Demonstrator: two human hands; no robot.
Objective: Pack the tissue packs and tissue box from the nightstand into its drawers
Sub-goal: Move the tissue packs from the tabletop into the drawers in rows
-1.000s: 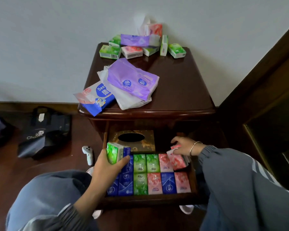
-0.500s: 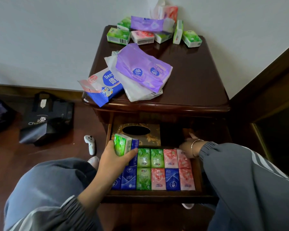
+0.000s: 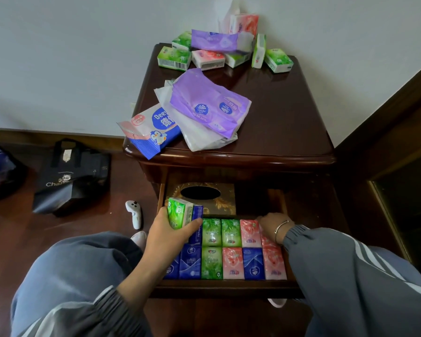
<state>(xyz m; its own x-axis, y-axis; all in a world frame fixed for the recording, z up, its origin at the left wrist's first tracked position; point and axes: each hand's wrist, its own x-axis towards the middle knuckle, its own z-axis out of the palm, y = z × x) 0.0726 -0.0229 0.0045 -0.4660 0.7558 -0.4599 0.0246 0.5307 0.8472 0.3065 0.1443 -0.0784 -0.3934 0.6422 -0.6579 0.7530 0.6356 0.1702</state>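
I am seeing the left hand (image 3: 165, 237) grasping a green tissue pack (image 3: 178, 212) above the open drawer's (image 3: 224, 288) left side. The right hand (image 3: 272, 224) is resting on pink packs (image 3: 250, 234) inside the drawer; I cannot tell its grip. Loose packs (image 3: 174, 58) are lying on the nightstand (image 3: 289, 117).

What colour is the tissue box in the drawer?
Golden-brown tissue box, ornate scroll pattern, dark oval opening; head view shows it best.
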